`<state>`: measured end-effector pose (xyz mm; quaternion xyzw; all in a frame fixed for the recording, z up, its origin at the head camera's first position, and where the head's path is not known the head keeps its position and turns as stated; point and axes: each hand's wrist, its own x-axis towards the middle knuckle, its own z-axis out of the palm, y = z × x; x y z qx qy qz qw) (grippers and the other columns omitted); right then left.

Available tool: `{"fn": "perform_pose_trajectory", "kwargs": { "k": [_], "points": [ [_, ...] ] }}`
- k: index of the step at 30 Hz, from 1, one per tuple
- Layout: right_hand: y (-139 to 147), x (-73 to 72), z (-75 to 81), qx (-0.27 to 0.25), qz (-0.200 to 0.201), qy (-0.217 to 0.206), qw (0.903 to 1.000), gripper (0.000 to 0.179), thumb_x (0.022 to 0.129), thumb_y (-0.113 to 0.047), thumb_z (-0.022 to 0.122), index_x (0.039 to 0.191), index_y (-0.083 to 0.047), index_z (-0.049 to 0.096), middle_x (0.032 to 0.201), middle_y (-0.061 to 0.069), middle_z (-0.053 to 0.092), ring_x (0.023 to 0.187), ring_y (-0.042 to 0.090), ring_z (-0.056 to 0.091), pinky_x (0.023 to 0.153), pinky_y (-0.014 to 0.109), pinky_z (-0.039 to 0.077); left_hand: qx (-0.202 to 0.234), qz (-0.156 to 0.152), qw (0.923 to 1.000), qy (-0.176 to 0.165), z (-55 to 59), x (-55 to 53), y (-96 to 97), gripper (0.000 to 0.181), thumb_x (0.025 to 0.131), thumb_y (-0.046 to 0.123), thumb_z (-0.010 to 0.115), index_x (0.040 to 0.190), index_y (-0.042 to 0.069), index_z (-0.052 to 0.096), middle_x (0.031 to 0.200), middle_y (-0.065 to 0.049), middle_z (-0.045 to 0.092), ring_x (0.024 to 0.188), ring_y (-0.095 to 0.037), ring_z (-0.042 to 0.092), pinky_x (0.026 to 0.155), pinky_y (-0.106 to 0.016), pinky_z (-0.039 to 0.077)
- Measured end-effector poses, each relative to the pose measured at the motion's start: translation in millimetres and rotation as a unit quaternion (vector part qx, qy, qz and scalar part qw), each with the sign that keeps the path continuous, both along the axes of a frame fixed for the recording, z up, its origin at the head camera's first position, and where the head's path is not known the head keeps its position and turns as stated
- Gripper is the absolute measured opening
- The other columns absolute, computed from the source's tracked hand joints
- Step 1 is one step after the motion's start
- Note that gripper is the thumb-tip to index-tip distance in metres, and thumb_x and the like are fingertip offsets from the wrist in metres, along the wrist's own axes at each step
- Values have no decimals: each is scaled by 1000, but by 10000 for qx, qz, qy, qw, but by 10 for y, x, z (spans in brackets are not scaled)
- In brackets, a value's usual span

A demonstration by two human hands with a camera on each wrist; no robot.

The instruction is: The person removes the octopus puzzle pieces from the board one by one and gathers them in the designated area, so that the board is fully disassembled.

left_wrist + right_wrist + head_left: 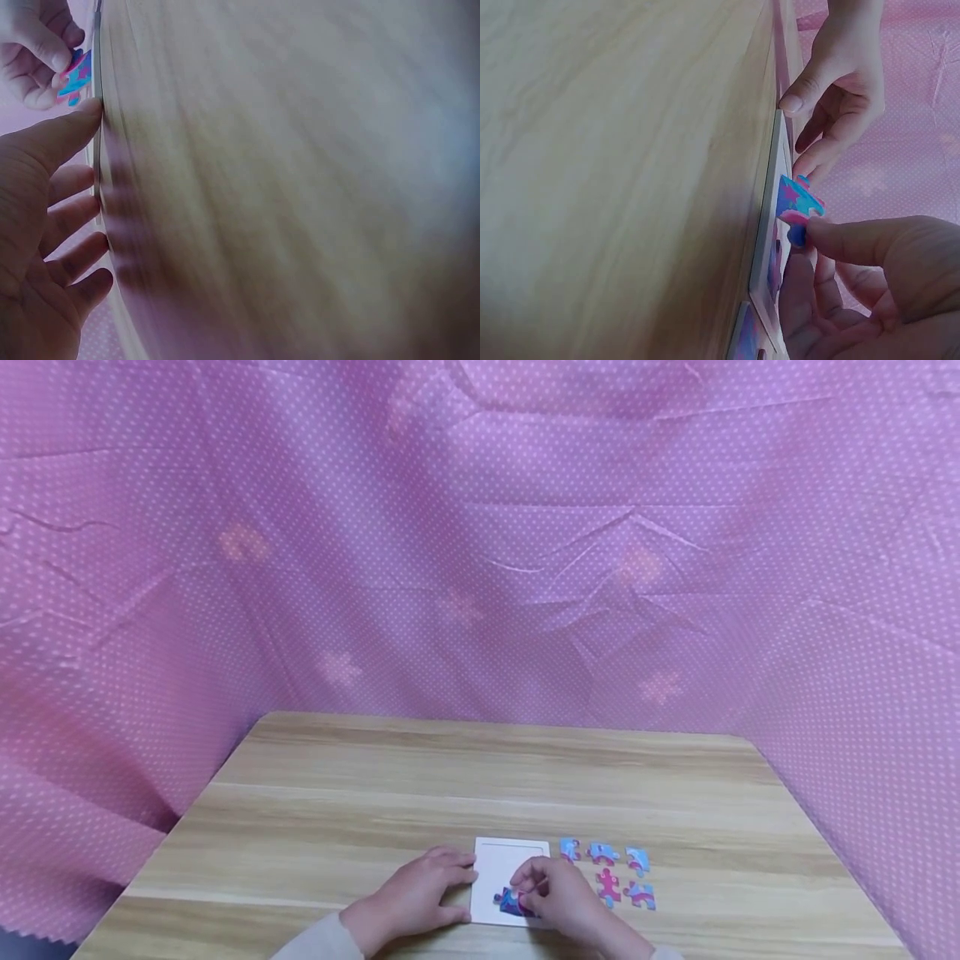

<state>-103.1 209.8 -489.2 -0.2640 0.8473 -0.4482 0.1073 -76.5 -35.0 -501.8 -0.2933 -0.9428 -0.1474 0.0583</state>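
A white puzzle tray (491, 860) with a thin outlined border lies near the front of the table. My left hand (420, 891) rests against its left edge, thumb and fingers spread and touching the rim. Over the tray, my right hand (558, 893) pinches a blue, pink and purple jigsaw piece (799, 199) between thumb and fingertips. That piece stands tilted in the right wrist view, its lower edge close to the tray surface. Another coloured piece (775, 262) lies on the tray beside the right fingers, partly hidden by them.
Right of the tray, several loose jigsaw pieces (608, 887) in pink and light blue lie in two rough rows. The wood-grain table (337, 793) extends beyond the tray toward a pink dotted cloth (465, 568) that hangs behind and at both sides.
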Motion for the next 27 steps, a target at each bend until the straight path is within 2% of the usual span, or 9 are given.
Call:
{"fn": "perform_pose_trajectory", "kwargs": {
  "k": [5, 13, 18, 23, 27],
  "points": [
    [1, -5, -2, -15, 182, 182, 9997, 14, 79, 1, 70, 86, -11, 69, 74, -7, 61, 69, 8, 56, 65, 23, 49, 49, -62, 10000, 30, 2, -4, -19, 48, 81, 41, 73, 118, 11, 68, 131, -5, 57, 122, -24, 49, 100, -37, 40],
    [64, -13, 7, -5, 115, -30, 9999, 12, 82, -5, 70, 89, -14, 69, 76, -7, 60, 71, 10, 57, 66, 25, 49, 41, -181, 9998, 122, 3, 13, -23, 48, 81, 41, 72, 117, 10, 68, 130, -6, 58, 121, -25, 50, 100, -38, 41],
    [241, -41, 20, -237, 165, -230, 9993, 10, 85, -8, 68, 95, -13, 68, 80, -4, 61, 74, 13, 58, 67, 26, 49, 9, -143, 9999, 12, 26, 28, -20, 48, 81, 41, 72, 117, 10, 68, 131, -5, 57, 122, -25, 49, 100, -37, 40],
    [471, -47, 5, -281, 147, -232, 9992, 11, 87, -9, 67, 97, -10, 67, 83, -3, 61, 75, 13, 56, 67, 24, 48, 11, -81, 9999, -84, 32, 39, -19, 47, 81, 41, 73, 118, 11, 68, 132, -4, 57, 123, -24, 48, 101, -36, 39],
    [650, -24, -1, -253, 119, -231, 9993, 12, 86, -9, 66, 98, -8, 66, 86, -1, 61, 77, 12, 57, 70, 23, 49, 11, -88, 10000, -16, 21, 38, -13, 47, 81, 40, 73, 117, 10, 68, 131, -5, 57, 122, -25, 49, 100, -37, 40]
  ]
}}
